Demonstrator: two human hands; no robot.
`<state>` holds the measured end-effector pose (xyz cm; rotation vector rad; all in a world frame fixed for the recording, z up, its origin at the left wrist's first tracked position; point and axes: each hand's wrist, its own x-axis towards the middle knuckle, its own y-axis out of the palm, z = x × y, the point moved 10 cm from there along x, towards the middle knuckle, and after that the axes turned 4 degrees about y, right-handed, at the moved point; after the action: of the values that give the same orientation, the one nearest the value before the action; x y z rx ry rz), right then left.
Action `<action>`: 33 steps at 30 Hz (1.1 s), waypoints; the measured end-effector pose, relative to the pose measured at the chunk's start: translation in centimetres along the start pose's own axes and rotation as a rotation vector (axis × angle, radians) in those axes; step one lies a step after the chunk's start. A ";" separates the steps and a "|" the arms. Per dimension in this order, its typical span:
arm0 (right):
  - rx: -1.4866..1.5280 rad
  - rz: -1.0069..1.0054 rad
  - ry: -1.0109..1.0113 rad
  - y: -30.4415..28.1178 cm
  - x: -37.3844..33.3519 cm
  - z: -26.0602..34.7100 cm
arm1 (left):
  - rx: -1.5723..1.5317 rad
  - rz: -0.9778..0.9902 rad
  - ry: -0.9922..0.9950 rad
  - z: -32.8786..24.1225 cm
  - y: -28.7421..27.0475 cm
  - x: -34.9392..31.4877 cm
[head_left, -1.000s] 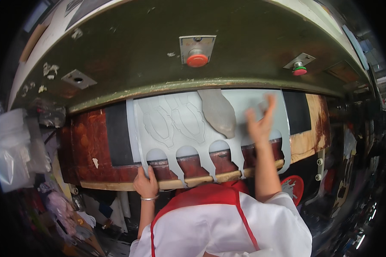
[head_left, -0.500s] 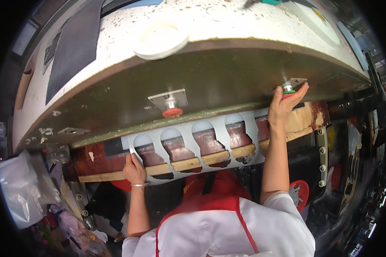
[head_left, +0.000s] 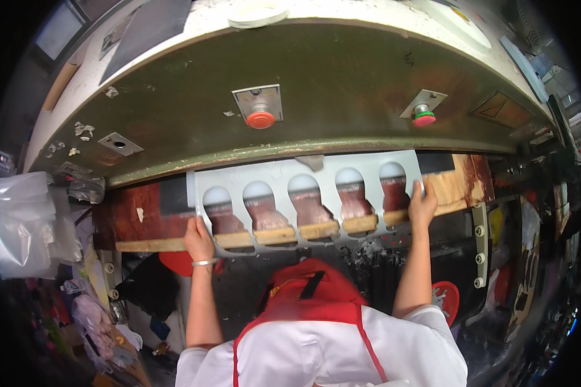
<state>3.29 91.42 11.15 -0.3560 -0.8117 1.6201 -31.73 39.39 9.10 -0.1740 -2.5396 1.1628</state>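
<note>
A thin pale grey sheet (head_left: 265, 169) with a row of several shaped cut-outs lies over the front edge of a dark red and wooden bed (head_left: 471, 177). My left hand (head_left: 199, 240) pinches its left edge, fingers closed on it. At the opposite end, my right hand (head_left: 423, 205) is closed around the right edge. Through the cut-outs I see dark red board and a strip of wood. A small grey scrap (head_left: 313, 162) rests on the sheet's top margin. The sheet's far margin runs up to the lower lip of a green machine housing (head_left: 342, 77).
On the housing are a red push button (head_left: 260, 120) and a pinkish button with a green ring (head_left: 424, 119). A white ring-shaped roll (head_left: 258, 14) sits on top. Clear plastic bags (head_left: 22, 226) hang at left. A red tub (head_left: 445, 302) stands below at right.
My right hand has left the green-ringed button and come down to grip the sheet's right edge. The view has shifted, showing more of the housing front. The left hand still holds the left edge.
</note>
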 end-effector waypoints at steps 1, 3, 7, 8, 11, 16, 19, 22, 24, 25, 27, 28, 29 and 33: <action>-0.021 0.019 0.032 -0.5 -0.8 0.5 | 0.021 0.010 -0.018 0.3 -0.3 -0.9; -0.132 -0.117 0.138 -2.6 -2.6 1.9 | 0.009 0.045 -0.061 0.7 -1.0 -3.1; -0.060 0.055 -0.246 2.4 -8.2 12.3 | 0.070 0.133 -0.140 1.4 -2.8 -7.2; -0.082 0.278 -0.409 5.9 -10.9 15.1 | 0.065 0.194 -0.195 1.8 -3.0 -8.3; 0.002 0.516 -0.573 10.5 -18.4 19.2 | 0.220 0.270 -0.155 1.4 -4.2 -11.1; 0.304 0.553 -0.165 7.2 -18.8 15.1 | 0.200 0.211 -0.140 1.3 -6.5 -15.9; 1.061 0.737 0.400 5.6 -17.5 11.8 | 0.155 0.238 -0.102 1.7 -7.0 -17.8; 0.554 0.557 0.107 1.9 -15.0 11.4 | 0.205 0.260 -0.069 1.9 -7.4 -18.5; 0.126 0.399 -0.126 0.7 -14.6 11.6 | 0.196 0.251 -0.048 1.5 -7.5 -18.4; 0.086 0.442 -0.200 1.4 -15.3 11.7 | 0.176 0.251 -0.048 1.4 -7.5 -18.3; 0.075 0.385 -0.380 1.5 -16.2 12.1 | 0.160 0.247 -0.050 0.8 -7.4 -17.8; 0.088 0.361 -0.359 1.7 -16.2 11.3 | 0.165 0.247 -0.056 0.6 -7.4 -17.5; 0.087 0.371 -0.342 2.1 -16.2 10.9 | 0.171 0.243 -0.049 0.3 -7.4 -17.1; 0.106 0.455 -0.316 3.5 -13.0 12.0 | 0.212 0.221 -0.060 -0.4 -6.6 -14.4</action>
<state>-4.06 75.34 14.54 -0.2197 -0.9200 2.1746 -17.97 31.74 10.59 -0.3800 -2.4739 1.5327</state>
